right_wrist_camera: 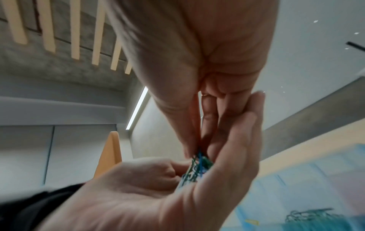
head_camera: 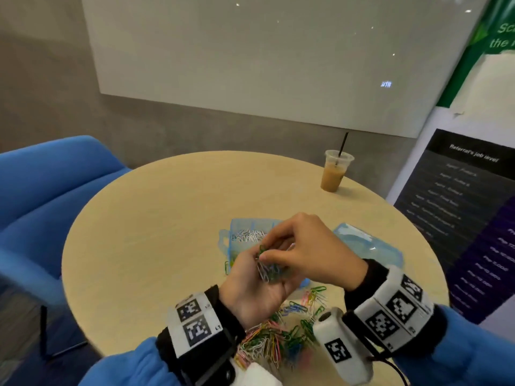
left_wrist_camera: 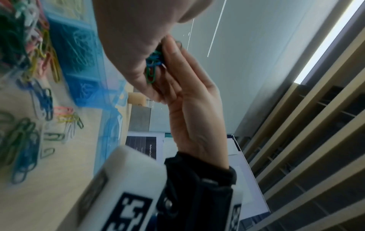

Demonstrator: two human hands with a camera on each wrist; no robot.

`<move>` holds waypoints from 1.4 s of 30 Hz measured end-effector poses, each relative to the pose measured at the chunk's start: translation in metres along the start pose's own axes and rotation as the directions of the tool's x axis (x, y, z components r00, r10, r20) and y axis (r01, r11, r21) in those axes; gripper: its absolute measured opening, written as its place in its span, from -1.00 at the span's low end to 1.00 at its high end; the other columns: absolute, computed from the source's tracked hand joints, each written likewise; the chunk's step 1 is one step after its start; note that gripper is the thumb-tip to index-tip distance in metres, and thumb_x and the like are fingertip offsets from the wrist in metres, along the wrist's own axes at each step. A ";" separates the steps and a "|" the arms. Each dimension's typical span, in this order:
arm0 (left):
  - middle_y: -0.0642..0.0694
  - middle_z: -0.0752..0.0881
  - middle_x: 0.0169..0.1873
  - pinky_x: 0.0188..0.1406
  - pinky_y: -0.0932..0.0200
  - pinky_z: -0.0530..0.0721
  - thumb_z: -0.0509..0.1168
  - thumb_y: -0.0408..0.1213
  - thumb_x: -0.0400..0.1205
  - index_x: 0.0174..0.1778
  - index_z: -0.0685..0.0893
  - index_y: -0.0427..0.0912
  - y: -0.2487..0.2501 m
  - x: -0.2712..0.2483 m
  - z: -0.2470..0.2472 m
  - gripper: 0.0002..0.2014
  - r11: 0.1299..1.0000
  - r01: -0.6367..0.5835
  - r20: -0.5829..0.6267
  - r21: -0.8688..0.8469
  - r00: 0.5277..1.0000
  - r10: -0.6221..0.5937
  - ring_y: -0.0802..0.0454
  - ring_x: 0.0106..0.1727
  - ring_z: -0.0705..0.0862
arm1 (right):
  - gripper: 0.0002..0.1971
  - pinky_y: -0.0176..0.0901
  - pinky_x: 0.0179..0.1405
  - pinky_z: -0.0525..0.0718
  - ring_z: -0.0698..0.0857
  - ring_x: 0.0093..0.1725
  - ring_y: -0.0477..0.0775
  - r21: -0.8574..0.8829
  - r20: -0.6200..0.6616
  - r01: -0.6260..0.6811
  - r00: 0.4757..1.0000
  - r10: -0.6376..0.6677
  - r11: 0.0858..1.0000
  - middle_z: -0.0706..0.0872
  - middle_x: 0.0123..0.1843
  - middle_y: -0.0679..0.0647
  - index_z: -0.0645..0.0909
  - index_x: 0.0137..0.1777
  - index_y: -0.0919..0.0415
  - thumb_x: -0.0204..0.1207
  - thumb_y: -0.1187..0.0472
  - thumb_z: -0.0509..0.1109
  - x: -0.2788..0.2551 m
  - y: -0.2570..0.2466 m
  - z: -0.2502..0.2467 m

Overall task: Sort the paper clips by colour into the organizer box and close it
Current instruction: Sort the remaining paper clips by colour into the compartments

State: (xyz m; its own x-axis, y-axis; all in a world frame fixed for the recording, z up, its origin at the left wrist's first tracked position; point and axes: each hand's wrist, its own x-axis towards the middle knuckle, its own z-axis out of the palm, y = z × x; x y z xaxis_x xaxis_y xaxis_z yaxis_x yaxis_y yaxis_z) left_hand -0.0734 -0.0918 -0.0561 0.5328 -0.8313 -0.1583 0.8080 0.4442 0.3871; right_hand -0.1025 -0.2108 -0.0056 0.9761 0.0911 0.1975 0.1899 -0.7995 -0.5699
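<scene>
The left hand is cupping a bunch of green and blue clips. The right hand is pinching one, above the open blue box on the table.

Bright blue fleece sleeves run down both forearms, with black knit cuffs poking out at the wrists. On the left wrist sits a white band printed with black square markers, strapped in black. The right wrist carries a matching white marker band, and a white camera block with its own marker juts off it, a thin black cable trailing away.
</scene>
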 end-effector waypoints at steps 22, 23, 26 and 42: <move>-0.42 0.71 0.20 0.35 -0.05 0.57 -0.08 -0.15 0.82 0.31 0.56 -0.47 0.020 0.004 -0.014 -0.52 0.934 -0.356 -0.414 -0.038 0.856 0.309 -0.25 0.20 0.71 | -0.87 -0.43 -0.22 0.71 0.81 -0.22 -0.07 0.138 -0.184 -0.162 0.965 0.186 0.977 0.85 -0.19 0.06 0.81 0.01 0.25 0.53 0.26 0.49 0.019 0.039 -0.005; -0.41 0.71 0.20 0.37 -0.07 0.56 -0.06 -0.10 0.81 0.33 0.55 -0.47 0.022 0.003 -0.013 -0.49 0.932 -0.359 -0.402 -0.051 0.862 0.310 -0.26 0.22 0.70 | -0.85 -0.49 -0.17 0.68 0.79 -0.18 -0.15 0.068 -0.178 -0.161 0.969 0.171 0.985 0.85 -0.15 0.02 0.81 0.03 0.21 0.52 0.21 0.50 0.017 0.040 -0.003; -0.42 0.70 0.23 0.46 -0.11 0.49 -0.05 0.02 0.79 0.36 0.54 -0.48 0.024 -0.001 -0.008 -0.40 0.934 -0.346 -0.338 -0.089 0.893 0.299 -0.28 0.30 0.66 | -0.89 -0.49 -0.20 0.63 0.76 -0.16 -0.26 0.013 -0.254 -0.039 0.966 0.041 0.999 0.83 -0.16 -0.08 0.82 0.00 0.14 0.53 0.18 0.49 0.010 0.031 0.000; -0.37 0.72 0.22 0.12 -0.09 0.64 -0.06 -0.03 0.80 0.38 0.54 -0.45 0.024 -0.003 -0.001 -0.45 0.939 -0.308 -0.234 -0.156 0.935 0.267 -0.23 0.20 0.70 | -0.92 -0.30 -0.23 0.59 0.67 -0.26 -0.01 -0.093 -0.098 0.102 0.989 -0.111 0.990 0.77 -0.28 0.03 0.80 -0.15 0.19 0.52 0.24 0.48 0.006 0.014 0.016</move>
State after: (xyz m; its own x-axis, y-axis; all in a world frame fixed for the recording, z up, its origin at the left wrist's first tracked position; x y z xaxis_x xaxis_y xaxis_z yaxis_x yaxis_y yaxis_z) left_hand -0.0554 -0.0779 -0.0469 0.7730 -0.5799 -0.2574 0.6337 0.7249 0.2700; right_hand -0.0924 -0.2122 -0.0254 0.9339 0.1205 0.3366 0.2775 -0.8380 -0.4698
